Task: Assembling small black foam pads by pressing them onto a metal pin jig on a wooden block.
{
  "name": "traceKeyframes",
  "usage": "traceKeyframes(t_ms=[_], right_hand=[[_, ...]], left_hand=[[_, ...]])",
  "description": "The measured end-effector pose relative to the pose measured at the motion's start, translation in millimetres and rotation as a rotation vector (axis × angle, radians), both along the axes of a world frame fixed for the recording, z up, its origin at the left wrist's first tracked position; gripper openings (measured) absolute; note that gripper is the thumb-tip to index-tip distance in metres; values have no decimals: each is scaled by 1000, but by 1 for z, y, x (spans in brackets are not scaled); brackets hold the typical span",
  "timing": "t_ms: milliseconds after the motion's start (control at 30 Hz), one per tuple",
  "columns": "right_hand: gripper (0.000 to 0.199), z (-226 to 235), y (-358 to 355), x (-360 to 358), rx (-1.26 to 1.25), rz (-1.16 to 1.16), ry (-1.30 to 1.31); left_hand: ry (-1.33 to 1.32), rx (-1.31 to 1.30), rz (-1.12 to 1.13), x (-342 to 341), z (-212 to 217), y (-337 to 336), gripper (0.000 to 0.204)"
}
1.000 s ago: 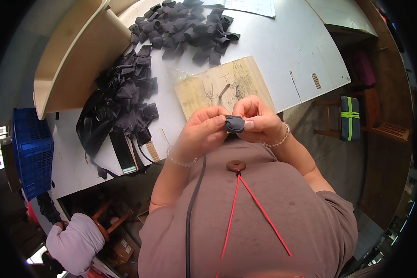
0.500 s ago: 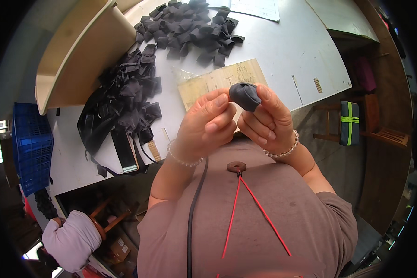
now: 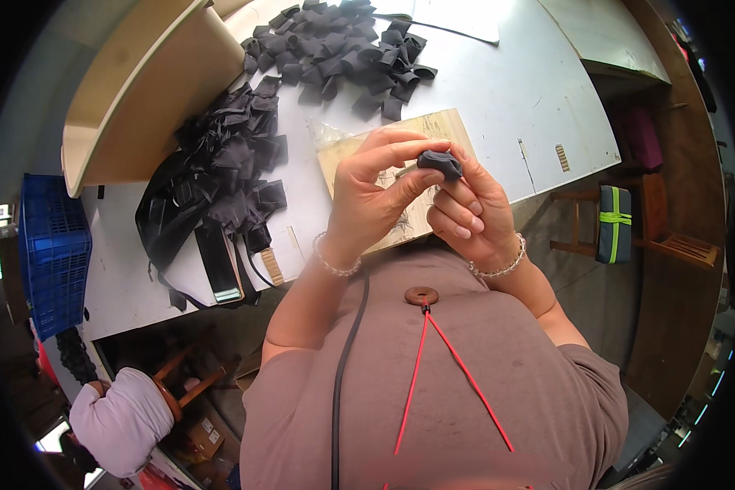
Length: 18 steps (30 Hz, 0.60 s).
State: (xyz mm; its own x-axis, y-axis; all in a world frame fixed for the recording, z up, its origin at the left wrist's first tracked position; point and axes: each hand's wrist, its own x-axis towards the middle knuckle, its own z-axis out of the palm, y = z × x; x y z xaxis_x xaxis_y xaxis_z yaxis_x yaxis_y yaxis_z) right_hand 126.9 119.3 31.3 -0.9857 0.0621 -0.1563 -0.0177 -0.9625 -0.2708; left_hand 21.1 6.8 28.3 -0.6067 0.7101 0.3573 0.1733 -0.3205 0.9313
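Head view shows both hands raised above the table edge, closed on a small folded dark fabric piece (image 3: 439, 163): the left hand (image 3: 371, 200) pinches its left end with thumb and fingertips, the right hand (image 3: 469, 208) grips its right end. Below lies a tan board (image 3: 359, 151) on the grey table (image 3: 523, 90), with heaps of dark fabric pieces (image 3: 335, 41) and black straps (image 3: 220, 180); a blue crate (image 3: 53, 253) stands left.

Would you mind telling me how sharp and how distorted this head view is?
Head view: strong fisheye, the table's edges bend near a black rim; even daylight, soft shadows, no glare; both hands, left and right, and the dark fabric piece look sharp.
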Motion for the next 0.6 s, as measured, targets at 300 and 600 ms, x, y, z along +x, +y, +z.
traceKeyframes(t_ms=[300,600], right_hand=[[33,-17,1,-6,-44,75,78],[32,-15,-3,-5,-18,73,129]], left_hand=[[27,85,-49,-7,1,3,25],[74,134,-38,-7,6,4,21]])
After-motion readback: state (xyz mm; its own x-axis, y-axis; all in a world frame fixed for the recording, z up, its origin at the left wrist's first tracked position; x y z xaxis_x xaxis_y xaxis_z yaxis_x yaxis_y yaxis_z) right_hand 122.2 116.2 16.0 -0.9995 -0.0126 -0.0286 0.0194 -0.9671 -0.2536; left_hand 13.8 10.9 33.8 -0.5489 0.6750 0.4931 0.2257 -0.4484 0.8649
